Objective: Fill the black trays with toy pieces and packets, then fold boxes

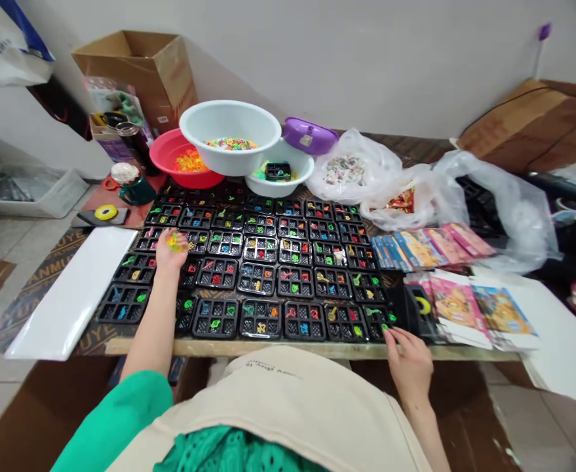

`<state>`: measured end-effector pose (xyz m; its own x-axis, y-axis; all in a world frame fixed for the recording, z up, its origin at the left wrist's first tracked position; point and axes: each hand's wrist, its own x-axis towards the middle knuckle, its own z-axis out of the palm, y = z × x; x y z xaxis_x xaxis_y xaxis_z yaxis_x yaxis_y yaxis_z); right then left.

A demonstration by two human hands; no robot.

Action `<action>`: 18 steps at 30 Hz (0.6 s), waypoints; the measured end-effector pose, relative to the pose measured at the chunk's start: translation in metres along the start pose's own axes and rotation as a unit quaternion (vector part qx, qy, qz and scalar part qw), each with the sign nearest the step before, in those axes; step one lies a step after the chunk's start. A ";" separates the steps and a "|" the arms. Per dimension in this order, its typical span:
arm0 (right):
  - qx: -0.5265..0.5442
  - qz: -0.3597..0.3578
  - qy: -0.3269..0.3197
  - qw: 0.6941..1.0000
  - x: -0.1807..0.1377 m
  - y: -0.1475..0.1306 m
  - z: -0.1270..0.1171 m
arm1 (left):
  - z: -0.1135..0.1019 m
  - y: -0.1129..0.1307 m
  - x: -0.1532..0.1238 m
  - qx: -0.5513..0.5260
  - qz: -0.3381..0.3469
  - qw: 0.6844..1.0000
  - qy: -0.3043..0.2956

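Observation:
Several black compartment trays (261,278) lie in rows across the table, each cell holding small coloured plastic pieces. My left hand (170,250) rests over the trays at the left, cupped round a bunch of yellow and green small plastic pieces (174,242). My right hand (408,359) sits at the table's front edge by the rightmost tray, fingers stretched out, its fingertips touching a small green piece (384,326) in the corner tray.
A white bowl (229,134), a red bowl (182,157) and a smaller white bowl (280,174) of pieces stand at the back. Clear plastic bags (366,174) and printed cards (430,246) lie to the right. A white sheet (71,295) lies at left, a cardboard box (140,69) behind.

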<state>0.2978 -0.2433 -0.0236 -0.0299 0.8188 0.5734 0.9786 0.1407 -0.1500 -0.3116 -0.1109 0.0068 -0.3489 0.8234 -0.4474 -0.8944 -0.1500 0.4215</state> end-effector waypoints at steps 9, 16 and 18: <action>0.062 -0.007 0.054 0.997 -0.008 0.036 0.029 | 0.064 -0.061 -0.052 -0.036 -0.062 0.994 -0.087; 0.120 0.070 0.117 0.983 -0.023 0.051 0.050 | 0.103 -0.054 -0.030 0.027 -0.067 0.997 0.005; 0.117 0.086 0.129 0.981 -0.026 0.053 0.054 | 0.129 -0.028 -0.002 0.037 -0.028 0.999 0.011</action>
<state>0.3391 -0.2274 -0.0895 0.2125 0.6780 0.7037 0.8907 0.1618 -0.4248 -0.2496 -0.0379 0.0982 -0.3059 0.8173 -0.4883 -0.8900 -0.0634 0.4516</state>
